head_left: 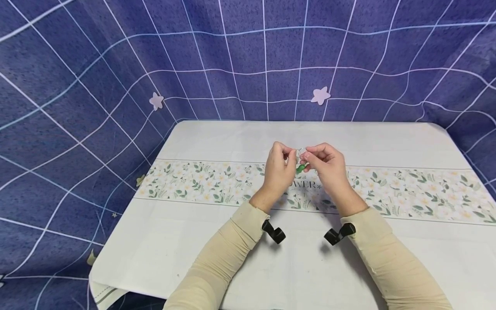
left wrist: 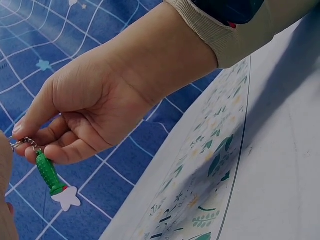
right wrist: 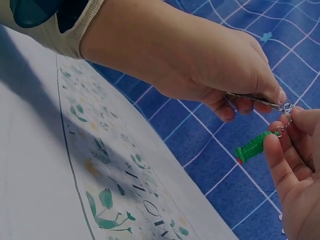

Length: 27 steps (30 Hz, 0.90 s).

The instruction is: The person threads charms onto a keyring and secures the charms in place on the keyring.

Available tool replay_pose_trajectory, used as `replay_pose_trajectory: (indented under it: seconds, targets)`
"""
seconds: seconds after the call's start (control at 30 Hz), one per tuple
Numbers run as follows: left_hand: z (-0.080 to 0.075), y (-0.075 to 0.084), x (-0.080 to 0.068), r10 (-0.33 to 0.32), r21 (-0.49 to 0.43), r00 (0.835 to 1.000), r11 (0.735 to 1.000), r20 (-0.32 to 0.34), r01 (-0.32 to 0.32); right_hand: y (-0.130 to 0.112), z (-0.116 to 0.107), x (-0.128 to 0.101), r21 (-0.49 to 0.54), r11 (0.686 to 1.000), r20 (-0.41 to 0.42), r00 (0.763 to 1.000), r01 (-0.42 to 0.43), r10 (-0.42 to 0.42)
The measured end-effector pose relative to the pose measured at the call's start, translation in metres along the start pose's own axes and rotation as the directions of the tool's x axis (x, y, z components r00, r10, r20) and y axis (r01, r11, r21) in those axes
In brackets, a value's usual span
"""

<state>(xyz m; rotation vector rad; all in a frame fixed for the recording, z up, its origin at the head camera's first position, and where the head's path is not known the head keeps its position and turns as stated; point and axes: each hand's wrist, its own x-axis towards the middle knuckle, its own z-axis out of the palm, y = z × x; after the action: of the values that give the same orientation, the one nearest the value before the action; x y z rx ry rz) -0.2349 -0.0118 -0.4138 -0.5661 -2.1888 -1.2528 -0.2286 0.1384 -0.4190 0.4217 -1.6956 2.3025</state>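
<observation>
Both hands meet over the table's printed band, around a keychain. In the head view the left hand pinches the keychain's short metal chain between thumb and fingers. The right hand grips the silver split ring, which looks thin and nearly edge-on in the right wrist view. From the chain hangs a small knobbly green charm with a bit of red at its lower end. The fingertips of both hands are close together where ring and chain join, partly hiding that spot.
A white cloth with a floral band covers the table. Behind and to the left hangs a blue grid-patterned curtain with pale stars. Black wrist mounts sit on both beige sleeves.
</observation>
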Motion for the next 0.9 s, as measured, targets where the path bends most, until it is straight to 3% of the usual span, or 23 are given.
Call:
replay_pose_trajectory:
  seconds: [0.47,0.9]
  targets:
    - [0.000,0.000,0.000,-0.012,0.028,1.000,1.000,0.026,0.011,-0.006,-0.008,0.003,-0.187,0.982,0.083,0.996,0.035,-0.020]
    - [-0.001,0.000,0.001,-0.033,0.036,0.996,0.999,0.086,0.030,-0.016,-0.015,0.007,-0.357,0.933,0.160,0.987,0.049,0.010]
